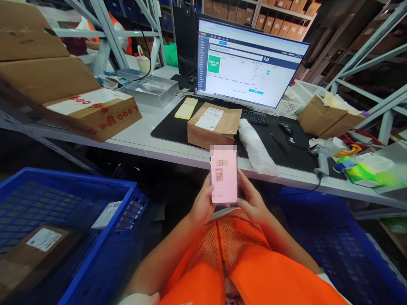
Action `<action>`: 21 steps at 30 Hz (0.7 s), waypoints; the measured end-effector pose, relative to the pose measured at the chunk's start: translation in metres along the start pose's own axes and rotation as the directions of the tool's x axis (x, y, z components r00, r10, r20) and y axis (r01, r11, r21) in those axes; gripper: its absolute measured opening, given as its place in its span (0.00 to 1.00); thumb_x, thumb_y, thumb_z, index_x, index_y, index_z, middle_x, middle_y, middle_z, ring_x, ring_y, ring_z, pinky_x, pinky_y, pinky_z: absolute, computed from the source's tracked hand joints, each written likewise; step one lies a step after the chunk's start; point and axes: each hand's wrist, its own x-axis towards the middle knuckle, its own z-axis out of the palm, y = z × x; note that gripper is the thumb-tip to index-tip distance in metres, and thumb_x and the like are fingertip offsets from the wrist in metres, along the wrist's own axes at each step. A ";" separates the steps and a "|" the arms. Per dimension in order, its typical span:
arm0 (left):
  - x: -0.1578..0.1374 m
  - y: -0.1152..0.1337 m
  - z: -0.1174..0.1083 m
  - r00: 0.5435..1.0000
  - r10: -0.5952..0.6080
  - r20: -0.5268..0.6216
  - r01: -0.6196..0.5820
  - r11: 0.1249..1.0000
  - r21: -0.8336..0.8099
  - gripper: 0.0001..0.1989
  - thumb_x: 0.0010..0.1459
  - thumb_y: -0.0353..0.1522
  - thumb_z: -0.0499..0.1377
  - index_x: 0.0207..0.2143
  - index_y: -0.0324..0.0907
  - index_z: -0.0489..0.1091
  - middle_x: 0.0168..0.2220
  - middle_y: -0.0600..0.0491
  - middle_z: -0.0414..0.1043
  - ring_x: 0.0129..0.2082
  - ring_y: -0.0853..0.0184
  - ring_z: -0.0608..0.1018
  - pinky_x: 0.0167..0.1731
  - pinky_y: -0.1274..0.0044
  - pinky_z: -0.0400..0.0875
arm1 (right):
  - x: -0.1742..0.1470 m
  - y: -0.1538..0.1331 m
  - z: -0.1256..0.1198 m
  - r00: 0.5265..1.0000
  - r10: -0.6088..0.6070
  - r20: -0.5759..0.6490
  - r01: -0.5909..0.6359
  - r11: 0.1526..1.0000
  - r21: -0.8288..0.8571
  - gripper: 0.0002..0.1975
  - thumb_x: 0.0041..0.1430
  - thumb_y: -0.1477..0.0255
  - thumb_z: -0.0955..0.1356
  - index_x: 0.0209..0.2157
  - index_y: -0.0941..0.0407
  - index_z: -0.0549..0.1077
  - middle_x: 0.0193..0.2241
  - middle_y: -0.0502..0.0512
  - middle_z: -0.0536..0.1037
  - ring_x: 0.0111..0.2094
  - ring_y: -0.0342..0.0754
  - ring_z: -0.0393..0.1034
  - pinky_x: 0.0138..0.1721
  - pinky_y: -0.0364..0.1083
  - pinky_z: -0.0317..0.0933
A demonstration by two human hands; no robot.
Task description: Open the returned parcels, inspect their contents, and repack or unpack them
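Note:
Between my two hands is a smartphone (224, 186), held upright at the desk's front edge with a pink page lit on its screen. My left hand (203, 202) wraps its left side, thumb over the edge of the screen. Around the lower right side, the fingers of my right hand (252, 199) are closed on it too. Just behind the phone lies a brown cardboard parcel (203, 127) with a white label on top. A crumpled white plastic bag (257, 148) rests to the parcel's right, hanging slightly over the desk edge.
A monitor (241, 80) stands behind a keyboard (255, 117) and mouse (285, 128). At right sits a barcode scanner (320, 161). Cardboard boxes occupy both desk ends, including an open one (117, 116). Blue crates (79, 271) flank me; the left one holds a parcel (34, 254).

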 end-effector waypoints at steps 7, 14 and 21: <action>0.002 -0.005 0.001 0.999 -0.009 -0.039 0.010 1.000 0.023 0.29 0.58 0.39 0.61 0.61 0.44 0.61 0.53 0.44 0.75 0.38 0.57 0.83 0.22 0.74 0.79 | 0.001 0.000 0.005 0.998 0.019 -0.055 -0.015 0.997 0.077 0.36 0.66 0.69 0.67 0.72 0.42 0.52 0.69 0.53 0.61 0.68 0.57 0.57 0.68 0.62 0.52; 0.003 -0.013 -0.005 0.998 0.009 -0.058 -0.002 0.994 0.107 0.32 0.55 0.34 0.65 0.61 0.44 0.60 0.48 0.45 0.77 0.35 0.58 0.83 0.21 0.75 0.78 | 0.001 -0.002 0.006 0.996 0.051 -0.069 -0.047 0.997 0.066 0.36 0.65 0.68 0.68 0.71 0.45 0.53 0.68 0.56 0.63 0.67 0.58 0.59 0.67 0.63 0.54; 0.005 -0.017 -0.005 0.996 0.026 -0.089 -0.011 0.986 0.168 0.30 0.57 0.38 0.66 0.59 0.44 0.61 0.46 0.46 0.77 0.33 0.60 0.82 0.20 0.77 0.76 | -0.001 -0.007 0.007 0.995 0.076 -0.071 -0.069 0.993 0.098 0.37 0.65 0.66 0.69 0.71 0.45 0.53 0.68 0.57 0.63 0.66 0.59 0.60 0.67 0.65 0.55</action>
